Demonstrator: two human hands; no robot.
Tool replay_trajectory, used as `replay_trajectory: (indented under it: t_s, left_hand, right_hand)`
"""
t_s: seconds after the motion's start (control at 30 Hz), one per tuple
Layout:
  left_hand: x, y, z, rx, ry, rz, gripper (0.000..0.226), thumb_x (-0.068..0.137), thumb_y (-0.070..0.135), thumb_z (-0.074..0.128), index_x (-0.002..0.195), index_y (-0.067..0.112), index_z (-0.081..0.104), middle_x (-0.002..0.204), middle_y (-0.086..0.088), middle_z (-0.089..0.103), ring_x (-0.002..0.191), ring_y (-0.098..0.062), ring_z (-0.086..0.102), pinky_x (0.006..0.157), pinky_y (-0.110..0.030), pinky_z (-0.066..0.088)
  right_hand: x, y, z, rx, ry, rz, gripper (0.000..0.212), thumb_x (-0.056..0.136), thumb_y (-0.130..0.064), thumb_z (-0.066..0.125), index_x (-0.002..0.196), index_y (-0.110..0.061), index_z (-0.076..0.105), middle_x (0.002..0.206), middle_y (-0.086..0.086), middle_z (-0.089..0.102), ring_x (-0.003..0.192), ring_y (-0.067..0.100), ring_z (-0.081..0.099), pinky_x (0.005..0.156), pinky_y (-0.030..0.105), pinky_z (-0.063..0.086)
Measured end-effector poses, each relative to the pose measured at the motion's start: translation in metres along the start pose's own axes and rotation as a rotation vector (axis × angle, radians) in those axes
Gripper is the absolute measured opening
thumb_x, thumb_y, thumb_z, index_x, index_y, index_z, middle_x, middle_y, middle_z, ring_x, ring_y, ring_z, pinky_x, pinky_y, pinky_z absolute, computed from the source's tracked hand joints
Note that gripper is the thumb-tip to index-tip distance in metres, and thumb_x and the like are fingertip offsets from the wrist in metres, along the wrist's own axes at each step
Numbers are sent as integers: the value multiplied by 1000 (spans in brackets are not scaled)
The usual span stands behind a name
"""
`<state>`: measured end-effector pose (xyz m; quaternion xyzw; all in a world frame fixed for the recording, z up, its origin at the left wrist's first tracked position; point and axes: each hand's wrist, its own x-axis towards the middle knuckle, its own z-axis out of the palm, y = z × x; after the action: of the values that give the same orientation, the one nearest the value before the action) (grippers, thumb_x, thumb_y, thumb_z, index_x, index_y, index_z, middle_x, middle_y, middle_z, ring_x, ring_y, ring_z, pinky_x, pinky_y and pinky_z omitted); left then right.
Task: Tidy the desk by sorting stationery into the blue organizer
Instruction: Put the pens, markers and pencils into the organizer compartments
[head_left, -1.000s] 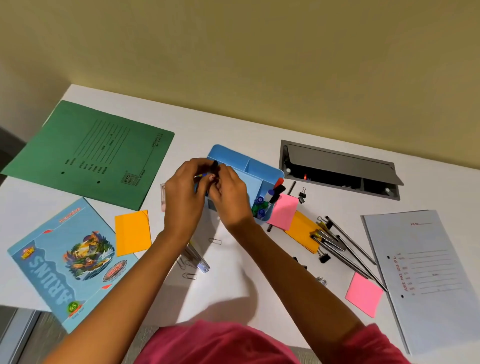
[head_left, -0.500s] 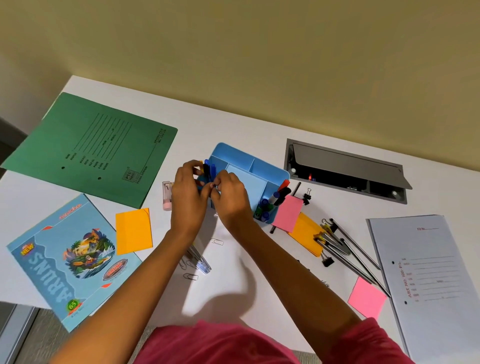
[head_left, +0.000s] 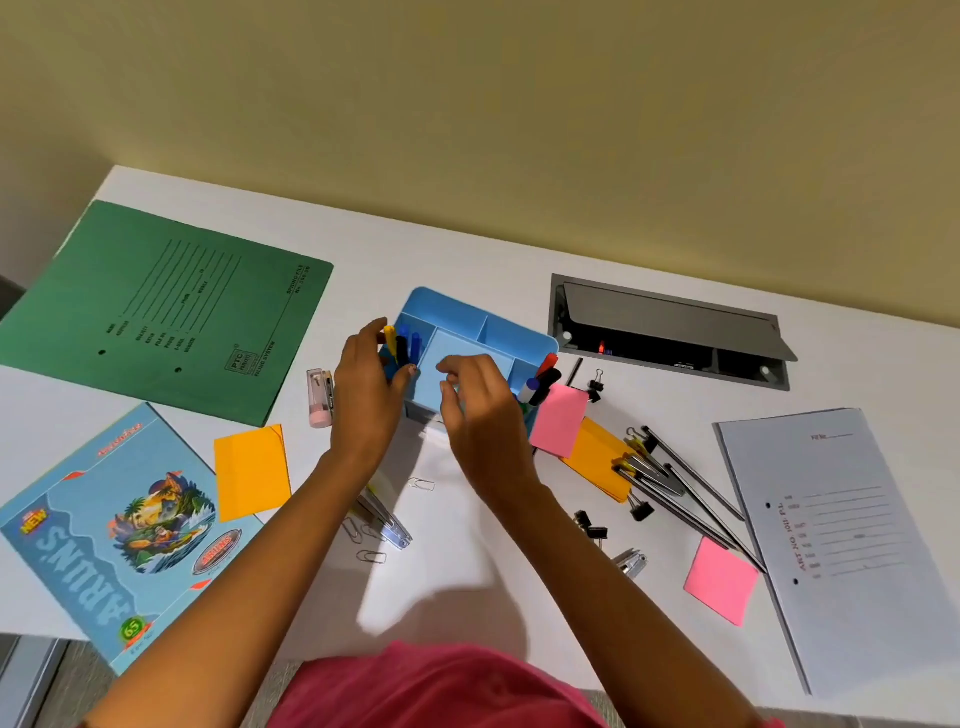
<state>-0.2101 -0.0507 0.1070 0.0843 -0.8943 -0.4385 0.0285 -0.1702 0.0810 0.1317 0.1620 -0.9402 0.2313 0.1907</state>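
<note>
Partway: left hand (head_left: 363, 405) grips markers (head_left: 401, 345) standing in the organizer (head_left: 467, 312); right hand (head_left: 483, 415) hovers relaxed, empty; pens (head_left: 675, 488), clips (head_left: 640, 509), notes (head_left: 719, 579) to its right wait unsorted.

Left hand (head_left: 363, 400) grips markers (head_left: 402, 345) in the blue organizer (head_left: 467, 314) (right hand (head_left: 480, 410) hovers beside).

A light blue organizer (head_left: 519, 332) with yellow, black and blue markers (head_left: 402, 345) sits on a white desk (head_left: 441, 260), among a dark green folder (head_left: 171, 312) printed with black lines, a pale grey folder (head_left: 841, 545), an orange sticky note (head_left: 252, 473), a pink sticky note (head_left: 719, 579) and a sky-blue notebook (head_left: 119, 535) with a colourful river picture.
</note>
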Motion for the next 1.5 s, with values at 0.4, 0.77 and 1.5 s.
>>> replay_trajectory:
  t_s: [0.4, 0.77, 1.5]
  left_hand:
    - [-62, 1, -1, 21, 82, 211, 23, 92, 6, 53, 115, 10, 50, 105, -5, 48, 94, -14, 42, 80, -25, 36]
    - [-117, 10, 20, 54, -153, 275, 21, 92, 9, 54, 111, 16, 52, 104, 10, 46, 93, -15, 48, 82, -22, 37]
    - [-136, 58, 38, 124, -311, 499, 38, 92, 19, 60, 129, 28, 55, 132, 8, 52, 119, -9, 40, 99, -9, 24]
  right_hand:
    - [-134, 104, -65, -26, 239, 579, 12, 86, 4, 62, 95, -5, 60, 89, 6, 58, 74, 10, 50, 66, 16, 39]
    - [-211, 173, -59, -213, 39, 992, 11, 89, 5, 52, 96, 1, 60, 94, 17, 56, 89, 34, 52, 69, 37, 41]
    - [-144, 67, -96, -402, 1, 356, 32, 72, 1, 54, 97, -19, 60, 85, -1, 59, 84, 25, 54, 75, 33, 33]
